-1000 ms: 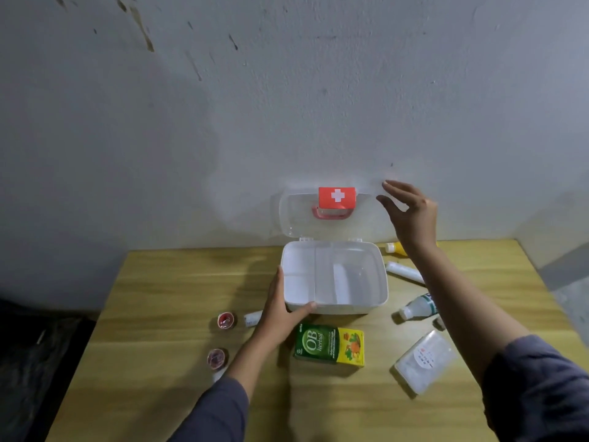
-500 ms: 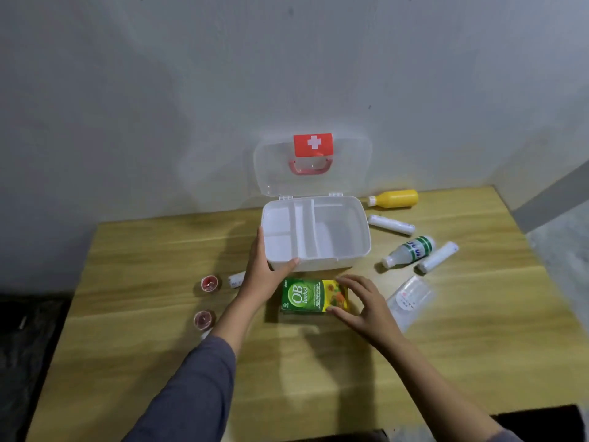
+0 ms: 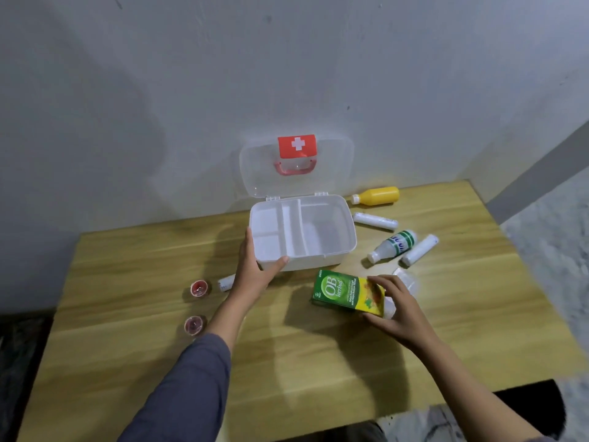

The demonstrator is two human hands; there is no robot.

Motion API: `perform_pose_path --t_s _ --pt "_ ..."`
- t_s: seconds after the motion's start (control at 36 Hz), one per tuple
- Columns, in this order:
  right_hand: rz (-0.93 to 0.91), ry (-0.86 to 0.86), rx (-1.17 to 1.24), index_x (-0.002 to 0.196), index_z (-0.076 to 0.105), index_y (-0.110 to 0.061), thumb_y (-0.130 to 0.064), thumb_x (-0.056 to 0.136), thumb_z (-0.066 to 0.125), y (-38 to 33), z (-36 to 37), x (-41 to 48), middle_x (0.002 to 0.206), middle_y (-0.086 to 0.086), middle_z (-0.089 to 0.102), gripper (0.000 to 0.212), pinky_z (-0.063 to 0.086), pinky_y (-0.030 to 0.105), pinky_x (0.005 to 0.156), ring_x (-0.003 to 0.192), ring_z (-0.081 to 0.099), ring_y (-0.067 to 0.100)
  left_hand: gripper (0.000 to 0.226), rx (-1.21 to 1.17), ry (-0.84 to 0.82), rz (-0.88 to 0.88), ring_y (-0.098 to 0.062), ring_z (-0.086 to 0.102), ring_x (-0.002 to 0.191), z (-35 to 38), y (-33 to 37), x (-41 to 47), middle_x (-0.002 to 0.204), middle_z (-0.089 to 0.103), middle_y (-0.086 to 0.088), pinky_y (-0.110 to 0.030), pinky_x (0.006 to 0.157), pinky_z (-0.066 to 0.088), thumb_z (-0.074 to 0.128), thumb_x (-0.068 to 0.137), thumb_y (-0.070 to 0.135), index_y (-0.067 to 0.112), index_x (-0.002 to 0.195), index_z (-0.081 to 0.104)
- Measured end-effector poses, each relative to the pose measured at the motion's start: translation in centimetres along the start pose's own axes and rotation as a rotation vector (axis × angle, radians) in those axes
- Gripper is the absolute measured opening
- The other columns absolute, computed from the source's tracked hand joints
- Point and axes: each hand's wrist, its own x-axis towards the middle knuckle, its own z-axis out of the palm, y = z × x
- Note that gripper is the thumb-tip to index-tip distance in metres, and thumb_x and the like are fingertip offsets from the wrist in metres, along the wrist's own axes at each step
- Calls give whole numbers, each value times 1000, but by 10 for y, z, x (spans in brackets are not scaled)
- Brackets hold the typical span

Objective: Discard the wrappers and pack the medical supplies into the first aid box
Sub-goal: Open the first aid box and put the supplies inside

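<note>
In the head view I see the first aid box (image 3: 318, 247) in the middle of the frame, on the wooden bench (image 3: 318, 362), with its clear lid (image 3: 296, 167) standing open against the wall. The compartments inside look empty.

My left hand (image 3: 255, 272) grips the lower left corner of the box, the thumb on the front rim and the fingers (image 3: 247, 244) along the left side.

My right hand (image 3: 398, 311), lower right of the center, has its fingers closed around the yellow end of the green OB herbal carton (image 3: 344, 291), which is tilted and seems lifted from the bench.

To the right of the box lie a yellow bottle (image 3: 376, 196), two white rolls (image 3: 376, 221) (image 3: 419, 249), a white bottle (image 3: 393, 246) and a clear packet (image 3: 406, 277), partly hidden.

At the left are two small red-lidded jars (image 3: 199, 288) (image 3: 193, 324) and a small white tube (image 3: 227, 282), mostly behind my left wrist.
</note>
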Motion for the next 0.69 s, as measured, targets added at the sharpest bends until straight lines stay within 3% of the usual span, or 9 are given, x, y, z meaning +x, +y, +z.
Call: perform_pose_path --t_s 0.14,0.25,0.33,0.44,0.53,0.69 --pt "-8 151 27 120 51 -24 -44 65 70 -4 -29 -5 115 -14 49 61 40 6 87 110 48 -5 102 16 -16 -8 -15 8 143 -1 2 -2 157 2 5 -39 114 22 70 78 38 30 146 -6" --pt "2 259 33 120 53 -15 -43 64 71 -12 -39 13 114 -1 52 65 39 5 88 109 48 -3 102 26 -15 -10 -16 9 143 -1 4 -4 157 4 4 -39 115 20 70 78 39 29 146 -5" --pt "-19 294 17 121 53 -10 -36 65 76 -26 -43 40 117 4 51 66 42 13 85 107 50 11 101 21 -6 -9 -16 11 143 -1 5 -4 157 6 3 -36 113 20 70 78 35 27 147 -3" --pt "-27 249 -82 126 50 -8 -20 69 79 -47 -43 83 121 10 49 65 43 32 94 110 46 18 100 20 1 -7 -14 13 142 -1 7 -4 156 9 2 -37 115 21 72 78 30 24 147 0" --pt "9 218 -145 128 50 -6 -21 69 79 -54 -41 112 125 17 49 67 37 33 96 117 43 30 101 15 -8 -13 -14 10 142 -1 7 -5 157 7 3 -39 115 21 72 78 32 25 147 -1" --pt "-13 52 -324 129 48 -10 -20 67 79 -67 -37 149 128 13 47 70 35 37 99 118 38 31 101 11 -8 -15 -12 8 142 -2 7 -5 157 5 4 -30 111 18 71 78 33 26 146 -3"
